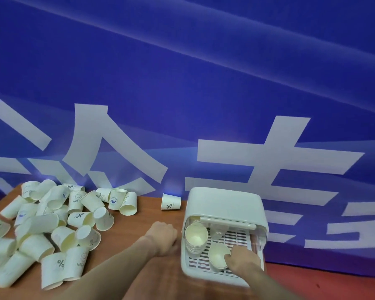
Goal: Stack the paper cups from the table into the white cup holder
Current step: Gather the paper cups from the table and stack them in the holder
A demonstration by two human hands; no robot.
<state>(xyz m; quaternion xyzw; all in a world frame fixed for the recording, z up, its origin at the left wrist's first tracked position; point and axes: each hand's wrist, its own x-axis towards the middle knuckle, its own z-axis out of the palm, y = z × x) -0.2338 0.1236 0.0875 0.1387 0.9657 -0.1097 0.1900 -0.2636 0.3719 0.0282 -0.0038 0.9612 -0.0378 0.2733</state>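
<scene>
Head camera: right hand [243,259] grips a paper cup [218,255] inside the white cup holder [225,202]; left hand [164,237], fingers curled under, rests beside it on the table [143,217].

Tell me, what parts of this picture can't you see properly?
- Left hand, head view: fingers curl away, so its grip stays hidden.
- Cup stack in the white cup holder: lower cups overlap, count unclear.
- Cup pile: left cups cut by the edge.
- Right hand hides part of the cup it holds.
</scene>
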